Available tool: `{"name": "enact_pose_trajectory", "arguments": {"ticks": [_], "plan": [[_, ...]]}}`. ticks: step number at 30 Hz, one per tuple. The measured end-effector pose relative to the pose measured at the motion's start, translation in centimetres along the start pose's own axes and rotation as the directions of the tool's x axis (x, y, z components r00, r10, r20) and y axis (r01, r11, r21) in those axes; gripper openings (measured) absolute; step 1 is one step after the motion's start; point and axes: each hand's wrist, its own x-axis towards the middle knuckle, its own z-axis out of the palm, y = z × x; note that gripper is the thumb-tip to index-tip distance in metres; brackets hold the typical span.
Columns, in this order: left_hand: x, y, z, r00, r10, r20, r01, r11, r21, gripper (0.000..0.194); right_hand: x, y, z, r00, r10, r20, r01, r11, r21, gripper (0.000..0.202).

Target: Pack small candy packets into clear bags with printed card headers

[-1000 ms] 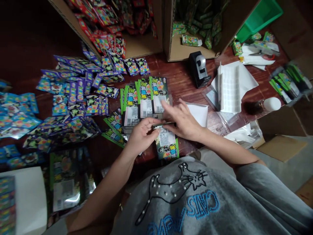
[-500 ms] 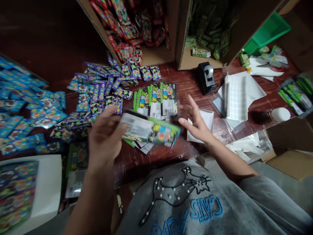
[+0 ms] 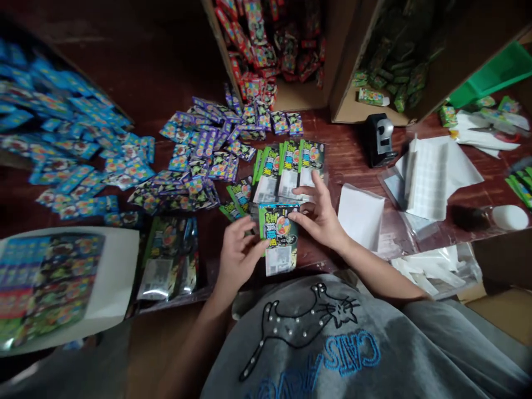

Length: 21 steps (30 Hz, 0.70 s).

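Observation:
Between my hands is a black and green printed candy packet, upright, with a white label on its lower part. My left hand pinches its left edge, thumb in front. At the packet's upper right, my right hand has its thumb on the edge and its fingers curled near the top; a strip of blue shows along that top edge. Just beyond lie overlapping matching packets. Small purple sachets are heaped to the left of these.
Blue sachets spread at far left. Cardboard boxes hold red packs and green packs. A black tape dispenser, a white sheet, a label stack and a white-capped bottle stand or lie right.
The packet has swung from sideways to upright and come closer to my body. My right hand, earlier open and apart, now grips its upper right edge. The view has shifted left.

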Motion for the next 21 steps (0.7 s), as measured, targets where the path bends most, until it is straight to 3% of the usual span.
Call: {"name": "enact_pose_trajectory", "arguments": {"ticks": [2, 5, 9, 12, 14, 18, 21], "plan": [[0.7, 0.1, 0.2, 1.000, 0.017, 0.022, -0.016, 1.000, -0.025, 0.069, -0.5, 0.0, 0.6, 0.999, -0.045, -0.003, 0.045, 0.999, -0.018, 0.098], [0.5, 0.1, 0.2, 0.988, -0.025, 0.151, 0.037, 0.996, -0.078, 0.075, -1.5, 0.2, 1.3, 0.999, -0.035, -0.032, 0.037, 0.998, 0.059, 0.096], [-0.5, -0.4, -0.6, 0.955, -0.072, 0.287, 0.097, 0.993, -0.072, 0.066, -2.7, 0.9, 1.4, 0.993, 0.049, 0.107, -0.067, 0.982, 0.175, 0.090], [-0.4, -0.5, -1.1, 0.985, -0.025, 0.172, 0.032, 0.999, -0.037, 0.032, -2.5, 1.3, 1.4, 0.975, 0.095, 0.202, -0.131, 0.975, 0.177, 0.079], [-0.3, -0.4, -1.1, 0.997, 0.046, 0.059, -0.041, 0.996, -0.082, 0.022, -2.0, 1.1, 1.6, 0.975, 0.086, 0.203, -0.122, 0.978, 0.170, 0.081], [-0.9, -0.3, -0.4, 0.990, 0.087, -0.112, -0.109, 0.971, -0.212, 0.020, -1.2, 0.0, 2.3, 0.980, 0.083, 0.180, -0.112, 0.981, 0.158, 0.104], [-2.0, -0.5, -0.3, 0.984, 0.069, -0.167, -0.115, 0.951, -0.285, 0.028, -0.6, -1.1, 2.6, 0.950, 0.130, 0.283, -0.162, 0.983, 0.092, 0.099]]}}
